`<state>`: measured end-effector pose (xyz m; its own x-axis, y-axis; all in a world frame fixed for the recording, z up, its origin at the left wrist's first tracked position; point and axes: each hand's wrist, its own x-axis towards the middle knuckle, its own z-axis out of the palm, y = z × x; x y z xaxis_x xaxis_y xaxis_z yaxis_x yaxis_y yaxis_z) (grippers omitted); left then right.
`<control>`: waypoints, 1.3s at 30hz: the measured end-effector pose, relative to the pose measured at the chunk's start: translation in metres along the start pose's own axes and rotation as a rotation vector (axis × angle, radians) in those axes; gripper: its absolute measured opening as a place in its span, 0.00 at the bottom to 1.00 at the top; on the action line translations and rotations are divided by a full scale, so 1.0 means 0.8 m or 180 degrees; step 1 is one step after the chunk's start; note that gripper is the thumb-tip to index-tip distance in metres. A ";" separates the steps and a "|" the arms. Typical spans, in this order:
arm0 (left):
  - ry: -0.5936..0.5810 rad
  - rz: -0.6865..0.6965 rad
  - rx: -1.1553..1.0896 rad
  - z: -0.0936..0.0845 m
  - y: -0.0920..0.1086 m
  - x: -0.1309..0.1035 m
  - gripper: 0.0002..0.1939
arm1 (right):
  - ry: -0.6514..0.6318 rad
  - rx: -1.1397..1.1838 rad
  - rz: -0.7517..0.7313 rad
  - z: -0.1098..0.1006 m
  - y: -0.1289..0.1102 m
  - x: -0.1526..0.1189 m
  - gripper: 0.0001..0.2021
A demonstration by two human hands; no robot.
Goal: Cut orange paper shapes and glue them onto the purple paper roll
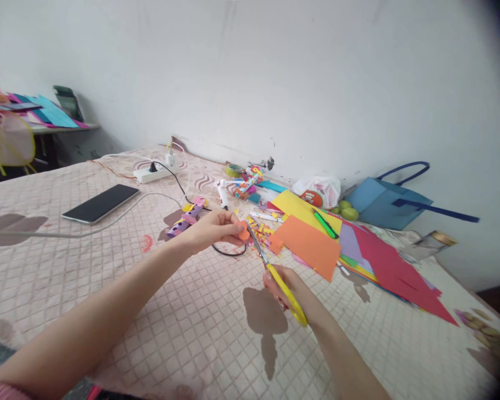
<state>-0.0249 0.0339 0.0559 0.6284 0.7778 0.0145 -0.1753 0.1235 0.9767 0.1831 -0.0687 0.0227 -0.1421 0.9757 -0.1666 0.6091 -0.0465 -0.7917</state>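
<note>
Between the fingertips of my left hand (216,226) is a small orange paper piece (244,230) with a rounded edge. My right hand (289,286) grips a pair of scissors (284,286) by its yellow handles, and the metal blades reach up to the edge of that piece. Just beyond the blades lie colourful paper scraps (261,229). An orange paper sheet (310,244) with a cut corner rests to the right of them. Left of my left wrist sits a purple paper roll (186,218) with dark dots and pink and yellow bits.
A phone (101,204) and a white power strip (155,173) with cables lie at left. Behind my hands is a white glue gun (222,193). A green cutter (325,223) tops yellow paper (304,205); red sheets (395,266) and a blue bag (387,203) are at right.
</note>
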 end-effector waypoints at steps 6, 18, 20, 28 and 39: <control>0.0006 0.0012 -0.0004 -0.001 -0.001 0.001 0.10 | 0.0053 -0.0028 -0.0071 -0.001 0.004 0.002 0.18; 0.0000 0.0013 -0.0054 -0.001 -0.001 0.001 0.10 | 0.0027 0.0181 -0.0140 -0.003 -0.004 0.000 0.19; 0.0022 0.0020 -0.0077 -0.001 -0.002 0.001 0.10 | 0.0033 0.0204 -0.0133 -0.003 -0.004 0.001 0.19; 0.0024 0.0085 -0.0168 -0.004 -0.004 0.003 0.09 | 0.0076 0.0201 -0.0100 -0.003 -0.003 0.002 0.18; 0.0178 0.0096 -0.0140 -0.004 -0.002 0.003 0.11 | 0.0148 0.0205 -0.0056 -0.002 0.001 0.002 0.18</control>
<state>-0.0253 0.0373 0.0536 0.5793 0.8145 0.0305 -0.2273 0.1255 0.9657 0.1848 -0.0670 0.0230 -0.1152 0.9853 -0.1260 0.5552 -0.0413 -0.8307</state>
